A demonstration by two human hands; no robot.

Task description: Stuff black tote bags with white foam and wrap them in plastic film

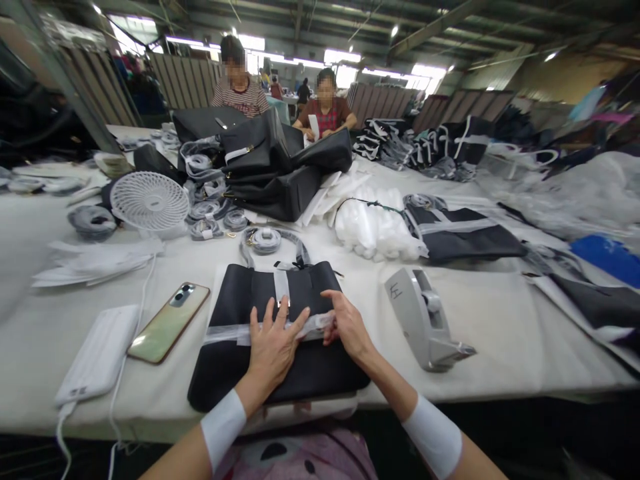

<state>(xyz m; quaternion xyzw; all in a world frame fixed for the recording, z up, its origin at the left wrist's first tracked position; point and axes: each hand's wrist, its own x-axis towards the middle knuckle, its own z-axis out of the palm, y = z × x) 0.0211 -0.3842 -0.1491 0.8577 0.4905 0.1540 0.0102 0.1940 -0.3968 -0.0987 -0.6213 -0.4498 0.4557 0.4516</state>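
Observation:
A black handbag (300, 373) lies flat in front of me at the table's edge, its strap looped out at the far side. A translucent plastic strip (227, 333) runs across it, and a paler strip (281, 283) goes down its middle over the clasp. With fingers spread, my left hand (274, 343) rests on the bag and on the cross strip. My right hand (349, 327) has its lower fingers curled around the strip's right end, while its index finger points out to the left. What lies inside its curled fingers is partly hidden.
To the right stands a grey tape dispenser (417, 320). On the left are a phone (170, 323), a white power bank (97, 357) with cables, and a small fan (150, 200). Beyond lie stacked black bags (275, 193) and a white plastic bundle (373, 227). Two people (327, 110) work across the table.

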